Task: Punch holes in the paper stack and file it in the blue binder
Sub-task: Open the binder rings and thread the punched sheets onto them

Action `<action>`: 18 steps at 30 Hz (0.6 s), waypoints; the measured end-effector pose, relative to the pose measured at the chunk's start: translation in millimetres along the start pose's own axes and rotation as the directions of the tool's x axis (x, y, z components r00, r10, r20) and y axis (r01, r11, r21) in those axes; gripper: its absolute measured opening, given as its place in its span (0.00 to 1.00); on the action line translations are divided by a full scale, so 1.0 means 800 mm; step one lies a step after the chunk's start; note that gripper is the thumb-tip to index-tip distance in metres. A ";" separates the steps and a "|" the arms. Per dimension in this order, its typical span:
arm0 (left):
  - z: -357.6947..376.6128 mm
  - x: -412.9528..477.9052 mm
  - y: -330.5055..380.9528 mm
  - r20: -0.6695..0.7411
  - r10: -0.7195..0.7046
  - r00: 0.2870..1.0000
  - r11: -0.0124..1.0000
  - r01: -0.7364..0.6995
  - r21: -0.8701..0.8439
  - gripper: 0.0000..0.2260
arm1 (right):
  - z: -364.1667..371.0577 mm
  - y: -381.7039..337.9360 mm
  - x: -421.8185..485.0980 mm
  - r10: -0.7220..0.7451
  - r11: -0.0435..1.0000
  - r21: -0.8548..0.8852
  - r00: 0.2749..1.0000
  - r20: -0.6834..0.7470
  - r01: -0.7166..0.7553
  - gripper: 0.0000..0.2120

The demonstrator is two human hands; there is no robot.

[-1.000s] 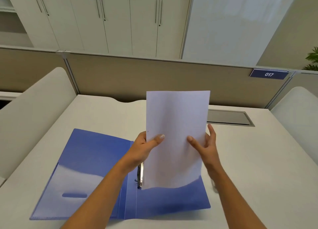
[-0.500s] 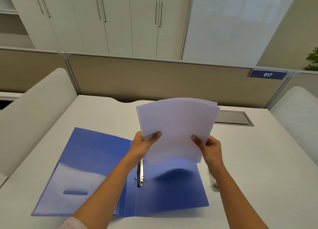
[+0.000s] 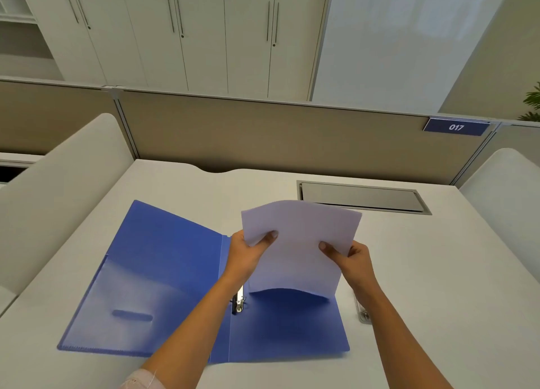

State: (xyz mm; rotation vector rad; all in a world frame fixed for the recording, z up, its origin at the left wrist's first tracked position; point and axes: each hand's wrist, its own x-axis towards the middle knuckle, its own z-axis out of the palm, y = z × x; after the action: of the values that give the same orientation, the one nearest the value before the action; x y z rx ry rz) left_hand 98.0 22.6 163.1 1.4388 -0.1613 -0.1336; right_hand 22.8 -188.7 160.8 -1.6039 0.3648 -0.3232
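The blue binder [image 3: 163,274] lies open on the white desk, its metal ring clip [image 3: 239,299] showing along the spine. Above its right half I hold the white paper stack [image 3: 298,242], tilted low and slightly bowed. My left hand [image 3: 248,254] grips the stack's left edge with the thumb on top. My right hand [image 3: 347,257] pinches its right edge, thumb on top too. The stack hides most of the binder's right cover and part of the ring clip.
A small metal object [image 3: 362,312], partly hidden by my right forearm, lies on the desk right of the binder. A grey cable hatch [image 3: 362,197] is set into the desk at the back right. Beige partitions [image 3: 263,134] and white side panels enclose the desk [image 3: 438,271].
The paper stack has tipped from upright to nearly flat and come down toward the binder's right half. Both hands moved down with it and kept their hold.
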 end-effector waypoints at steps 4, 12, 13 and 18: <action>0.000 -0.008 -0.011 0.033 -0.046 0.998 0.998 0.045 0.036 0.06 | 0.001 0.012 -0.002 0.040 0.999 -0.029 0.994 0.106 -0.037 0.15; 0.002 -0.007 -0.012 0.019 -0.030 0.999 0.999 0.030 0.017 0.07 | -0.004 0.019 0.006 0.035 0.999 -0.003 0.994 0.106 -0.035 0.20; 0.002 -0.010 -0.016 0.020 -0.044 0.999 0.999 0.043 0.025 0.07 | -0.002 0.024 0.006 0.047 0.999 -0.012 0.991 0.123 -0.046 0.22; 0.000 -0.013 -0.028 0.009 -0.071 0.997 0.997 0.071 0.033 0.07 | -0.002 0.033 0.007 0.050 0.999 -0.019 0.991 0.126 -0.048 0.21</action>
State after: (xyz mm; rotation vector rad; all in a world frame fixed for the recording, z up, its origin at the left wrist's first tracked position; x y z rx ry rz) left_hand 87.8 21.5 140.5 1.4771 -0.1217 -0.1973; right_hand 26.5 -194.2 134.5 -1.6197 0.3095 -0.1802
